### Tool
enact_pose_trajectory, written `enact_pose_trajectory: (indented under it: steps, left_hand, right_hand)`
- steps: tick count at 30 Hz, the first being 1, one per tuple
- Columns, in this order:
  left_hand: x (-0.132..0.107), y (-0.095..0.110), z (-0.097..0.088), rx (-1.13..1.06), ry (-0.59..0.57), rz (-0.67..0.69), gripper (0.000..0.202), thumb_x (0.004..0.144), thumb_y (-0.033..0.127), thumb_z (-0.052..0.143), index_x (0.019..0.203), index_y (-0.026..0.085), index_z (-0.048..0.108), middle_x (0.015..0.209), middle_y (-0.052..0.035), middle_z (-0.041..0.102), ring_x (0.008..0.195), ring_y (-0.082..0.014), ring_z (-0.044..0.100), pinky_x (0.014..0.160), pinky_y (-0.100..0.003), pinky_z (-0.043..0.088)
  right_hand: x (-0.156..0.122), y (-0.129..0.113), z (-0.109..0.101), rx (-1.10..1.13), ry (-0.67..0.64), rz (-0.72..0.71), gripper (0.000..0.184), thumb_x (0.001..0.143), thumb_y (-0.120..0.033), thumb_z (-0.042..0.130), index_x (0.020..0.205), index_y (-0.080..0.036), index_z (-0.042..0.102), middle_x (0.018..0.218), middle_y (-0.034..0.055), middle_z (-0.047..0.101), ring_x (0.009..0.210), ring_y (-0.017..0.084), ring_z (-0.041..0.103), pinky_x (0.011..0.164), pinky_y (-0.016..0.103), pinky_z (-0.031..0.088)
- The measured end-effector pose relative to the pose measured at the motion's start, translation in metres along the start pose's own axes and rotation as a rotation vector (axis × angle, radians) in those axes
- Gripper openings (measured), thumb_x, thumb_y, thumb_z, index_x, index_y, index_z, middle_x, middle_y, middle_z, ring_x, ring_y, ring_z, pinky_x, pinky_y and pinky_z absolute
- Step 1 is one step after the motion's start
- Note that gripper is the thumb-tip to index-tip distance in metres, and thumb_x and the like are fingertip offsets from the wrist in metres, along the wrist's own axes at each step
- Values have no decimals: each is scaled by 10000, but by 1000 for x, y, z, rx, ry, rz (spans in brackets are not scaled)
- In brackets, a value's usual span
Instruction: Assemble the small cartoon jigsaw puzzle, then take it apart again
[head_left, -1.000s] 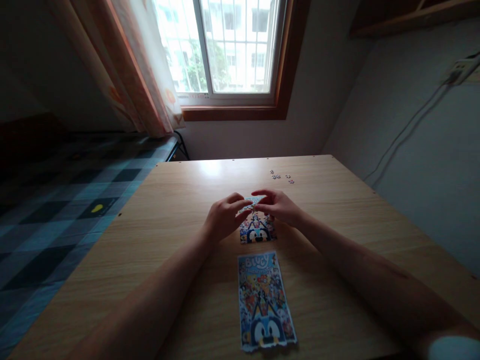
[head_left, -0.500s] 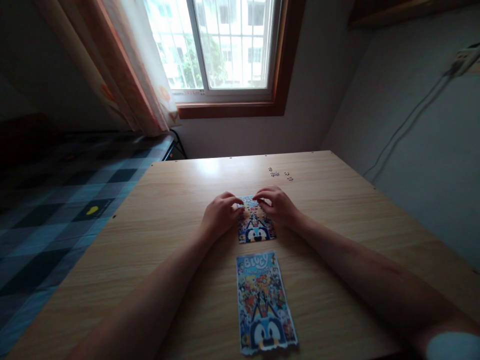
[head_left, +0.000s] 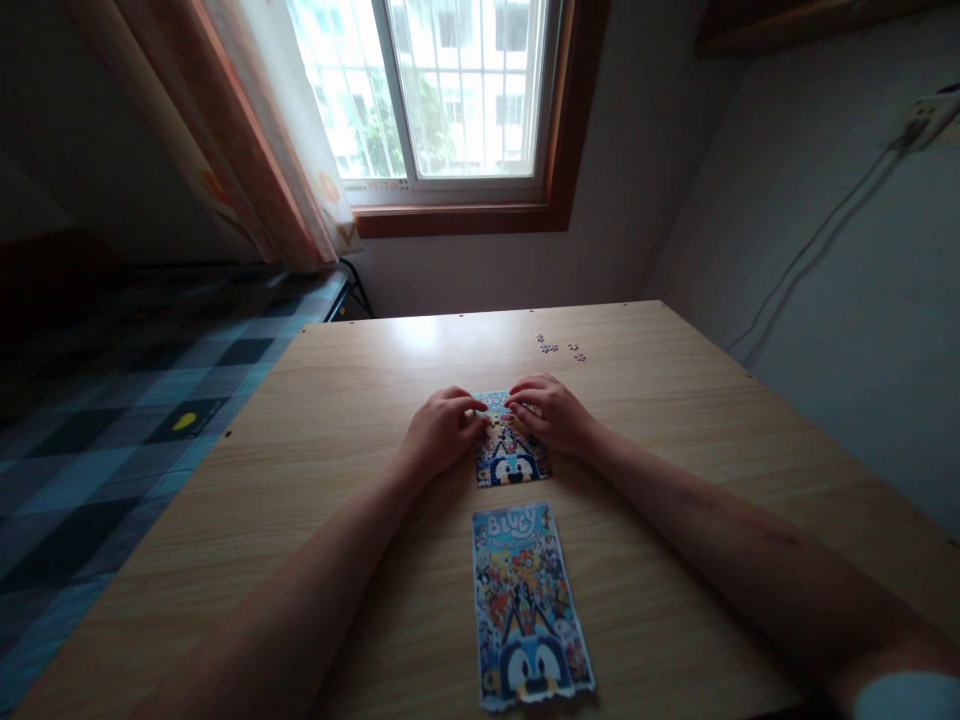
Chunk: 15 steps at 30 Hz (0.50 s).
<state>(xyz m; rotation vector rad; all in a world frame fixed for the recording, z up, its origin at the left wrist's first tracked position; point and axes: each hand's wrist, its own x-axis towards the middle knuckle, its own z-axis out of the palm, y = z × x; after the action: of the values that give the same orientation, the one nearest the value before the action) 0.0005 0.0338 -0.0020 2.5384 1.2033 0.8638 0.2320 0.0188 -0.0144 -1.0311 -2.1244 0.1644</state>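
A small jigsaw puzzle (head_left: 514, 468) lies flat on the table, with a blue cartoon dog's face along its near edge. My left hand (head_left: 445, 428) rests at its left side, thumb and index finger apart and reaching over the edge. Over its upper right part lies my right hand (head_left: 553, 414), its fingers bent and slightly spread on the pieces. The fingers cover both sides of the puzzle. Closer to me is a printed picture sheet (head_left: 529, 605) marked "BLUEY", bearing the same design, with a torn lower edge.
Several loose puzzle pieces (head_left: 550, 348) lie near the far edge of the wooden table (head_left: 360, 400). A bed with a checked cover (head_left: 150, 400) stands to the left. Beyond the table are a window (head_left: 465, 90) and a curtain (head_left: 262, 150). A cable (head_left: 810, 240) hangs on the right wall.
The fingers of my right hand have shifted slightly over the puzzle. My left hand has barely moved, and the sheet and loose pieces lie as before.
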Motion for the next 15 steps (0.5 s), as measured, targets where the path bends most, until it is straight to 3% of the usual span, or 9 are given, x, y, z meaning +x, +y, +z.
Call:
enact_pose_trajectory:
  steps: [5,15]
  left_hand:
    - [0,3,0,30,-1,60,146,848,180,663,893,249,782,965,-52,702,792,-172,633,737,-305,526]
    - [0,7,-5,166,-69,114,160,898,284,633,889,268,792,998,-60,708,861,-209,621,827,-361,518]
  right_hand:
    - [0,-1,-1,15,-12,-5,160,922,-226,601,911,-205,759,1001,71,723,990,214,621,960,388,458]
    - [-2,0,1,27,-17,-20,149,914,-215,616,912,-192,763,993,74,724,953,199,626,917,372,466]
